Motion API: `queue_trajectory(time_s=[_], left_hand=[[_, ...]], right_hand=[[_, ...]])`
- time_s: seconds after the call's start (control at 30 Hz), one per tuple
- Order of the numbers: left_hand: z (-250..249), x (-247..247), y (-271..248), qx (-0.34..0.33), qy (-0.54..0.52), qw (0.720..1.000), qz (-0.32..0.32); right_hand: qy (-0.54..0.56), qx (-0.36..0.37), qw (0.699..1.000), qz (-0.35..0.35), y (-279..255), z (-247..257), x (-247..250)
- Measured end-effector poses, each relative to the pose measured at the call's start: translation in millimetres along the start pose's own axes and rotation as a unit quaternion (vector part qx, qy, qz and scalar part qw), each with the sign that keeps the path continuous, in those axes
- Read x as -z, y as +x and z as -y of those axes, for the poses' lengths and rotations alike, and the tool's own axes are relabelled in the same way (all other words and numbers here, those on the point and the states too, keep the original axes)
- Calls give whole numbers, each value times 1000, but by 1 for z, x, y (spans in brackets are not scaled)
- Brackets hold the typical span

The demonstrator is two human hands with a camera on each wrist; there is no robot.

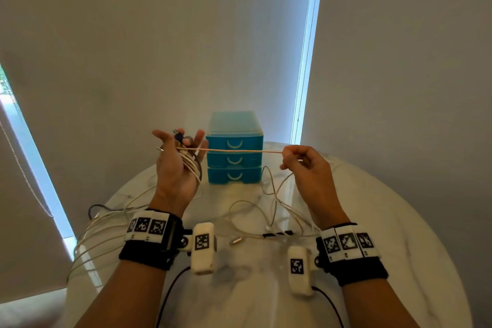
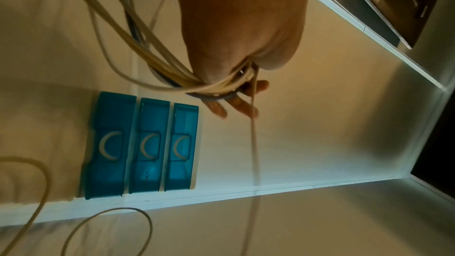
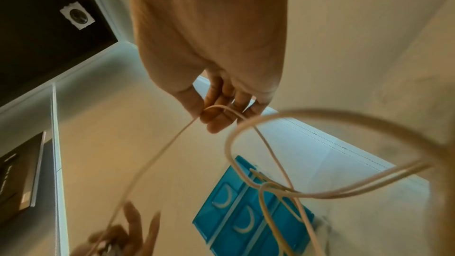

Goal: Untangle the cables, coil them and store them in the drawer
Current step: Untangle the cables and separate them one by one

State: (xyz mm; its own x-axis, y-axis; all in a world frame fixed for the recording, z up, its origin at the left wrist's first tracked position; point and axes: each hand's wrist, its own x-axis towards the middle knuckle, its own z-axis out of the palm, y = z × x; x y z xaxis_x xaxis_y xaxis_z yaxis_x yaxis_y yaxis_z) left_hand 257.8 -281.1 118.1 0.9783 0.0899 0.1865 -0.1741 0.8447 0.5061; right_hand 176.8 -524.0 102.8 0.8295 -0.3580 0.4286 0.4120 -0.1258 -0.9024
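My right hand [image 1: 308, 168] pinched the white cable [image 1: 239, 151] between thumb and forefinger, the other fingers loosely curled beneath; from that pinch the cable ran taut and level across to my left hand [image 1: 177, 165], passing in front of the blue drawer unit [image 1: 234, 152]. My left hand stood palm-up with its fingers [image 1: 198, 137] spread and nearly straight; several turns of pale cable were wound around the palm and the back of the hand, and a dark blue plug [image 1: 177, 135] stuck up between the fingers near the thumb; a small metal plug tip [image 1: 159, 148] poked out at the outer edge of the hand. In the left wrist view the loops [image 2: 216, 87] gathered in a bundle at the base of the fingers, with a grey strand among the pale ones.

Behind my right hand the slack dropped to the white marble table [image 1: 386, 221], where it lay in loose crossing loops [image 1: 271, 202]; more pale cable [image 1: 106, 224] trailed over the table's left edge. A metal plug [image 1: 235, 242] and a black connector piece [image 1: 278, 234] lay on the table between my wrists. The drawer unit stood at the far side of the table, all three drawers closed.
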Motion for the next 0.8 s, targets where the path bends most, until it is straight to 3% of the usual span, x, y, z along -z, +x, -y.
queue_trajectory(time_s=[0.07, 0.13, 0.2, 0.33, 0.37, 0.4, 0.43, 0.57, 0.6, 0.7, 0.8], left_hand=[[0, -1, -4, 22, 45, 997, 60], [0, -5, -12, 36, 184, 975, 117], [4, -10, -24, 50, 359, 917, 167], [24, -18, -42, 98, 606, 755, 232], [28, -19, -44, 91, 631, 731, 242], [29, -21, -46, 75, 638, 726, 244], [29, -21, -45, 52, 626, 741, 238], [16, -17, -36, -46, 450, 868, 206], [12, -17, -35, -58, 407, 888, 208], [5, -16, -34, -74, 342, 913, 209], [3, -16, -32, -72, 316, 929, 180]], right_hand=[[-20, 18, 1000, 2, 1, -4, -5], [-49, 32, 998, 26, 0, -6, -8], [-69, 51, 995, 54, -2, -6, -8], [-41, 61, 995, 72, -3, -1, -12], [-31, 53, 996, 63, -3, 0, -12], [-29, 46, 997, 55, -1, 0, -11], [-35, 40, 997, 51, 0, -1, -9], [-104, -31, 988, 105, -1, -12, -3], [-134, -59, 981, 130, -1, -18, -4], [-191, -102, 963, 159, -3, -33, -5], [-226, -73, 968, 86, 0, -38, -2]])
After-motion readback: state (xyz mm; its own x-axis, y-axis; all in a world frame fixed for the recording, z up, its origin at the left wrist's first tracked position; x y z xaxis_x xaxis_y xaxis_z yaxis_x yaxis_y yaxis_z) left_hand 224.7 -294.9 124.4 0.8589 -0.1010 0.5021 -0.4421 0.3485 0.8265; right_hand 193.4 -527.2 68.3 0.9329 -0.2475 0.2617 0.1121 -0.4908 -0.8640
